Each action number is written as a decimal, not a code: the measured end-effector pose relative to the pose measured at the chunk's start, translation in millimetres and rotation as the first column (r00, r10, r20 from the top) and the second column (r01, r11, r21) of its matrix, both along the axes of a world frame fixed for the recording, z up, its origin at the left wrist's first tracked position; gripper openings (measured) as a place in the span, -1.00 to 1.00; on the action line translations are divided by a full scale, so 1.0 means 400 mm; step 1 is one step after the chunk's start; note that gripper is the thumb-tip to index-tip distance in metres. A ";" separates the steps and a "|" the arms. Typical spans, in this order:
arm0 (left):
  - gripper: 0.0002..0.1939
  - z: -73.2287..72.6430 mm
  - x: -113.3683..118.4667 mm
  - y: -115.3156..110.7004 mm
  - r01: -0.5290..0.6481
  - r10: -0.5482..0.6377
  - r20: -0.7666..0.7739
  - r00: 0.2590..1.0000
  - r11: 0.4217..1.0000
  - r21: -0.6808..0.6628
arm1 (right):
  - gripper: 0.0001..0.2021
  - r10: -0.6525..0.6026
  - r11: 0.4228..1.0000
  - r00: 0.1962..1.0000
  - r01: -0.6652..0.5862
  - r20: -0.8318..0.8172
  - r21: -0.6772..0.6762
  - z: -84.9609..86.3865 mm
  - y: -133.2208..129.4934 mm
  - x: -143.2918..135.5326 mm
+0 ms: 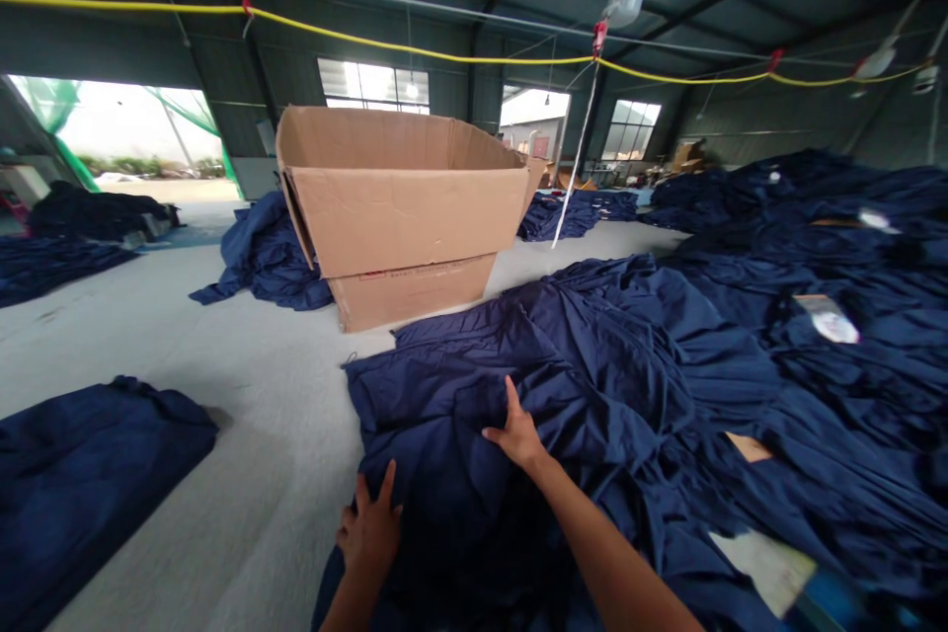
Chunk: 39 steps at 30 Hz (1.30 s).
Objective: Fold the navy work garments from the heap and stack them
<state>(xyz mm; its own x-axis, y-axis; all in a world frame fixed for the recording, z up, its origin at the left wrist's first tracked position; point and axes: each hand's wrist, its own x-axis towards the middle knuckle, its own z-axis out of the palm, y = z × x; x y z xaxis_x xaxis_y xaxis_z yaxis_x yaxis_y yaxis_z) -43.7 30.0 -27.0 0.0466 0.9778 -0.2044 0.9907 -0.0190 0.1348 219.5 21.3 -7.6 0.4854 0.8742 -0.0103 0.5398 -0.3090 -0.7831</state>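
Observation:
Dark blue fabric (436, 454) lies spread in loose folds in front of me, part of a larger heap that runs off to the right. Near its left edge is my left hand (370, 528), fingers spread, with nothing gripped. My right hand (516, 434) is over the middle of the fabric, its index finger stretched forward and thumb out to the side, the other fingers partly hidden. A large open cardboard box (415, 217) stands just beyond the fabric.
Another dark blue bundle (96, 454) rests on the pale floor (259, 415) at left. More blue piles (741, 207) lie behind and to the right. A yellow cord (415, 47) hangs overhead, and a white cord (576, 168) drops behind the box's right side.

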 end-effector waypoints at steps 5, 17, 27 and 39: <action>-0.45 0.005 -0.048 -0.019 0.021 -0.022 -0.094 0.995 1.000 -0.012 | -0.72 0.014 0.999 0.996 -0.011 -0.087 0.041 0.018 0.017 0.033; -0.33 0.063 0.156 -0.067 0.427 -0.401 0.262 0.878 0.903 -0.052 | -0.53 -0.297 0.926 0.954 0.278 0.037 0.255 0.118 -0.039 0.164; -0.19 0.028 0.236 -0.122 0.463 -0.440 0.264 0.858 0.886 -0.032 | -0.53 0.143 0.900 0.839 0.111 0.525 -0.421 0.100 -0.063 0.120; -0.14 -0.048 0.278 -0.158 0.514 -0.513 0.118 0.850 0.858 0.025 | -0.42 0.261 0.886 0.809 0.015 0.527 -0.463 0.055 -0.127 0.243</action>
<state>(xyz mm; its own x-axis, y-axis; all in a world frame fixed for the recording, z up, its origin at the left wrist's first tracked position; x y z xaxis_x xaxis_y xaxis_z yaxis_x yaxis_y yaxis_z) 67.4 -33.0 -46.3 0.5650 0.8067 -0.1734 0.8175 -0.5188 0.2500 316.7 -29.4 14.5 0.4122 0.8976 -0.1560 0.8921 -0.4324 -0.1309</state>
